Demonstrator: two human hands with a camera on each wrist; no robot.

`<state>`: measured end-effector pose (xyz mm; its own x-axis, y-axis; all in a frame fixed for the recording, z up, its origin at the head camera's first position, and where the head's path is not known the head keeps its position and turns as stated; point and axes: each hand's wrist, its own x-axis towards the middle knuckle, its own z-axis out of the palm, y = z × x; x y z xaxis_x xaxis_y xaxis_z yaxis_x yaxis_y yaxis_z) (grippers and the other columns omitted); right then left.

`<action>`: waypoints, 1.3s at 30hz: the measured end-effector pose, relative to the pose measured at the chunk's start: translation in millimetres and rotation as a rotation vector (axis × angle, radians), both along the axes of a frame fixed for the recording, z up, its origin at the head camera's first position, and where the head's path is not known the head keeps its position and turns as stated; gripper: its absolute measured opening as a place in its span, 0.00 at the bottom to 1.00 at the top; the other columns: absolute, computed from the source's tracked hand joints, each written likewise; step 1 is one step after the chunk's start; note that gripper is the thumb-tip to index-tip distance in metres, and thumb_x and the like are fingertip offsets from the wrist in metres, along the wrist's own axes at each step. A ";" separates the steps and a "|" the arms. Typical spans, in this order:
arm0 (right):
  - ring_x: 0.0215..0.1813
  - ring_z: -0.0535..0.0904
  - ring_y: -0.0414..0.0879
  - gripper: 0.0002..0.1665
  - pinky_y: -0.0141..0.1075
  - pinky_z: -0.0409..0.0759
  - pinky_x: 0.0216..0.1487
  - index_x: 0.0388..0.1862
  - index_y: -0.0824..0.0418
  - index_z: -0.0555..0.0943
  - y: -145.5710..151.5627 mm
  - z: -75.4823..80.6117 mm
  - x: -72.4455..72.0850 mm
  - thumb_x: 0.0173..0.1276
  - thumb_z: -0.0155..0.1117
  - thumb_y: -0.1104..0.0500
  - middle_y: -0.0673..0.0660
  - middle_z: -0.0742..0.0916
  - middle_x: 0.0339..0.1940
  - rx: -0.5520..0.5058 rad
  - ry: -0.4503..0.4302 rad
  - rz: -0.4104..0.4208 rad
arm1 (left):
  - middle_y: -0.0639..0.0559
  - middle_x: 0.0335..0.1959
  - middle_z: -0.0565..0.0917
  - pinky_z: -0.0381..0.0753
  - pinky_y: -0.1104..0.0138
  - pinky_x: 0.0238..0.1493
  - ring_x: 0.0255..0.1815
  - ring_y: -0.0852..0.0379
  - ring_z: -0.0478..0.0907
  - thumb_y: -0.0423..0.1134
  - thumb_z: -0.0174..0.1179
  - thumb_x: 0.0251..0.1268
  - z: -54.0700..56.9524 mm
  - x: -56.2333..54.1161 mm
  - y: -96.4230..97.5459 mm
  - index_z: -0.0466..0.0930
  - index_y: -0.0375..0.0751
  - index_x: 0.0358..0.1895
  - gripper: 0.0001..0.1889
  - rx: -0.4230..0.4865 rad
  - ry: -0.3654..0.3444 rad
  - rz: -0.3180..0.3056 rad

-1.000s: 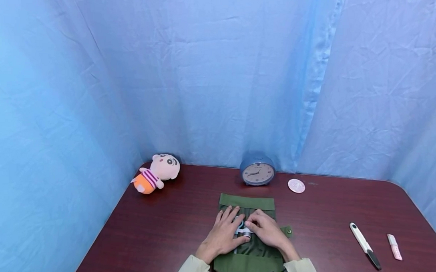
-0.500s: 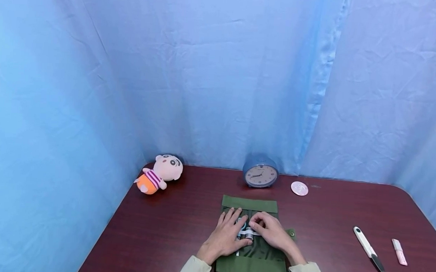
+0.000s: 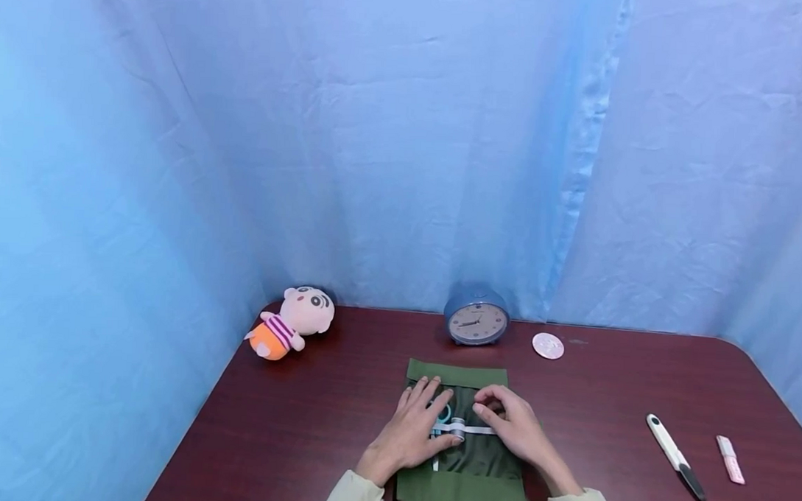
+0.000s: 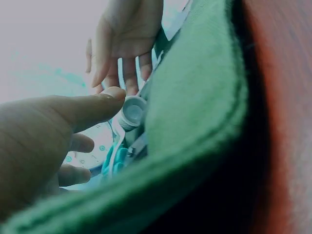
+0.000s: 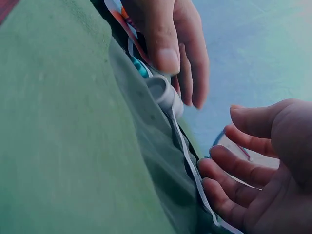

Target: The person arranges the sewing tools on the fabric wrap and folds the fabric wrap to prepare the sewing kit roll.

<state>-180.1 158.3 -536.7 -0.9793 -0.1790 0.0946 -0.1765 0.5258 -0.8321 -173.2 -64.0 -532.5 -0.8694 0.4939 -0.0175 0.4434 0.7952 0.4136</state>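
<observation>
A green cloth pouch (image 3: 462,494) lies unfolded at the table's front. Across its dark lining runs a white elastic band (image 3: 481,430), and a small grey-white spool (image 3: 458,423) stands held by it. Left of the spool are teal-handled scissors (image 3: 445,413), partly covered by my left hand (image 3: 404,433). That hand rests spread on the pouch's left side, its thumb close to the spool's end; whether they touch I cannot tell. My right hand (image 3: 519,426) hovers over the pouch's right side near the band, fingers loosely bent, nothing between them in the right wrist view.
Behind the pouch stands a blue alarm clock (image 3: 477,321), with a pale round disc (image 3: 547,345) beside it. A plush doll (image 3: 292,324) lies back left. On the right are a white-and-black handled tool (image 3: 674,453) and a small pink-and-white tube (image 3: 730,459).
My right hand has moved right, away from the spool, uncovering more of the white band. The left hand has stayed in place on the pouch.
</observation>
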 end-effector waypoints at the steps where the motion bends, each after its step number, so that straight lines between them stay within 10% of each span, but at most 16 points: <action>1: 0.37 0.79 0.28 0.06 0.28 0.80 0.39 0.42 0.58 0.83 1.9 0.2 0.9 0.69 0.67 0.58 0.49 0.86 0.38 0.000 0.011 -0.010 | 0.46 0.81 0.58 0.60 0.41 0.76 0.83 0.43 0.53 0.63 0.57 0.69 0.8 0.8 -0.9 0.63 0.53 0.76 0.37 0.004 0.002 0.003; 16: 0.38 0.78 0.24 0.05 0.28 0.82 0.39 0.42 0.60 0.83 41.8 4.8 14.3 0.69 0.67 0.62 0.51 0.87 0.38 -0.005 0.156 -0.120 | 0.44 0.82 0.54 0.57 0.40 0.77 0.83 0.40 0.50 0.63 0.57 0.68 -1.1 13.9 -26.0 0.62 0.52 0.78 0.38 0.002 -0.002 0.007; 39: 0.40 0.74 0.15 0.10 0.15 0.75 0.37 0.46 0.61 0.83 125.4 1.0 49.3 0.71 0.67 0.57 0.53 0.88 0.40 0.190 0.149 -0.307 | 0.43 0.81 0.57 0.59 0.37 0.74 0.82 0.38 0.53 0.65 0.58 0.66 -7.7 29.0 -56.7 0.62 0.51 0.77 0.40 0.025 -0.022 0.028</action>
<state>-130.8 283.7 -535.7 -0.9681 0.0923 0.2331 -0.0986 0.7149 -0.6923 -144.3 -120.7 -540.2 -0.8824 0.4699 -0.0248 0.4117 0.7965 0.4428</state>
